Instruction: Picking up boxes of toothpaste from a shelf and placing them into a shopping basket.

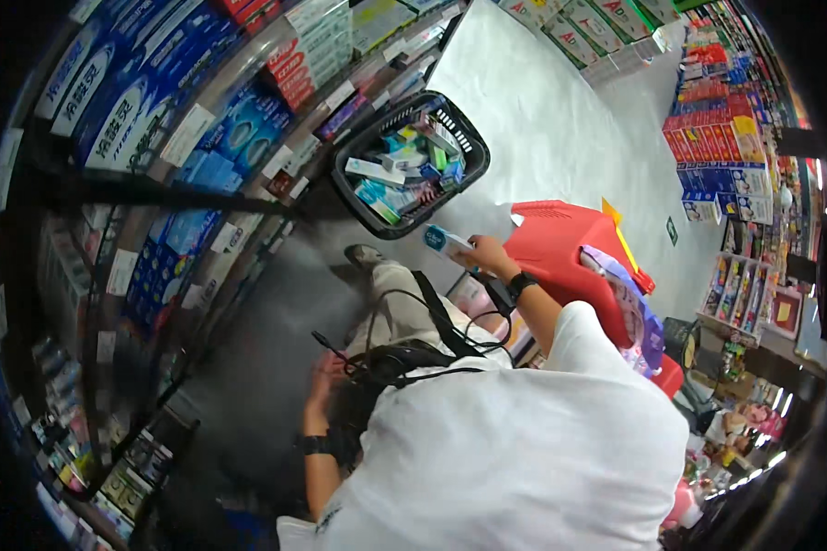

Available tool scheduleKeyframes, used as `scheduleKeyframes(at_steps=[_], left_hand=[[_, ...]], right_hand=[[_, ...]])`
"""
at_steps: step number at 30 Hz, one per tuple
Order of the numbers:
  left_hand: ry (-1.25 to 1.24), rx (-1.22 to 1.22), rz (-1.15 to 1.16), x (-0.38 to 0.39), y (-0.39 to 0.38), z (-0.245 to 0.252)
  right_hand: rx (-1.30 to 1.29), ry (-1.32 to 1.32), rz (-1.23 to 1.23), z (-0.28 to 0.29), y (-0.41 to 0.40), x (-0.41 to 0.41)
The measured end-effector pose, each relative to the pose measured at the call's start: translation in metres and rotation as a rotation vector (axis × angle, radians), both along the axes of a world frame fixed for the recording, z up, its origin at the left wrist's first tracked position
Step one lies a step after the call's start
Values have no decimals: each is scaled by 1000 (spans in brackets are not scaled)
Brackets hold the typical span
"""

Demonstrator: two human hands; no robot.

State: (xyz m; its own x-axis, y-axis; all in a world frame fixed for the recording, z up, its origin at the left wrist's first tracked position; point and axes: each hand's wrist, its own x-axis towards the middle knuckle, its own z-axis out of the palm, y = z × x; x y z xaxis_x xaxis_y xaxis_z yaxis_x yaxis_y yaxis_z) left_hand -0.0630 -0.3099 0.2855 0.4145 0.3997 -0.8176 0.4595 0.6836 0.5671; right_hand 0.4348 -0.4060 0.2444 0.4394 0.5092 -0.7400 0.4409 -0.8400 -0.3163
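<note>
My right hand [484, 253] grips a small white and blue carton [442, 241] bearing writing. The carton is just beyond the near rim of a black plastic shopping basket [358, 215]. Inside the basket lie several small boxes [375, 171] in white, blue and green, piled loosely. Down by my left side, my left hand [327, 372] is blurred beside a black pouch [386, 358] with dark cables. Whether its fingers touch the pouch cannot be made out.
Shelves on the left carry blue toothpaste cartons [120, 127] and red-and-white cartons [295, 76]. To my right stands a red plastic chair [558, 241] with a purple bag [637, 324] on it. Stacked boxes [717, 138] line the far right. Grey floor [537, 103] runs between.
</note>
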Motion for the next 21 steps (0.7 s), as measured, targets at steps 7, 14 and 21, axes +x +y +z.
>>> scheduleKeyframes(at_steps=[7,14,21], left_hand=[[307,21,597,-81,-75,-29],[564,212,1083,-79,-235,-130],[426,690,387,-6,-368,-237]], right_hand=[[156,382,-344,-42,-25,29],[53,287,184,31,111,-9],[-160,-23,1298,16,189,-12]])
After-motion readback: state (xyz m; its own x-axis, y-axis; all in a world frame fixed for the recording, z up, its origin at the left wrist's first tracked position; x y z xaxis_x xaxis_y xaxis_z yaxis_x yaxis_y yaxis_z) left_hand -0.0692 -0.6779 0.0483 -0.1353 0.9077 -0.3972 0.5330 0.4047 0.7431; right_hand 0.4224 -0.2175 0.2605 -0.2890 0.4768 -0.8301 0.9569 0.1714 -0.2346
